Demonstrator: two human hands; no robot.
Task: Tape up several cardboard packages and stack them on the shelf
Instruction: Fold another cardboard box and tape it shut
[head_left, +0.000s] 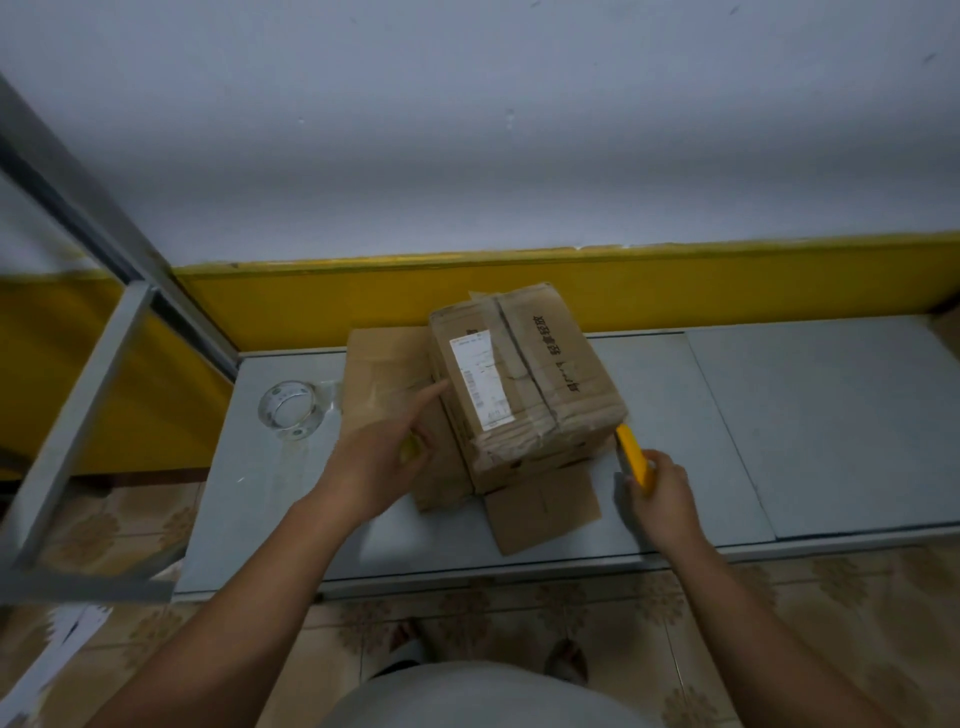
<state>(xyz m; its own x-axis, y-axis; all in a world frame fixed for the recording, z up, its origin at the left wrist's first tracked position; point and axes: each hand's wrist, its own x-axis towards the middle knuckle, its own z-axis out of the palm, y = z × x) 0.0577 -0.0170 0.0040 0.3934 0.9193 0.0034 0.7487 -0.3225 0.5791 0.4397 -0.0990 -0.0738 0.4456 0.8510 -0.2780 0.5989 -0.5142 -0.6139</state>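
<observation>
A taped cardboard box (524, 379) with a white shipping label lies on top of a flatter cardboard box (387, 374) on the grey shelf board (270, 499). An open flap (543, 506) sticks out toward me at the front. My left hand (382, 457) reaches to the top box's left side, its straight index finger touching the box near the label. A small yellow patch shows by its curled fingers; I cannot tell what it is. My right hand (662, 493) grips a yellow utility knife (632, 454), its tip at the box's front right corner.
A roll of clear tape (290, 410) lies on the shelf board left of the boxes. Grey metal shelf posts (104, 364) rise at the left. A second grey board (831, 415) extends to the right. A yellow wall band runs behind; tiled floor lies below.
</observation>
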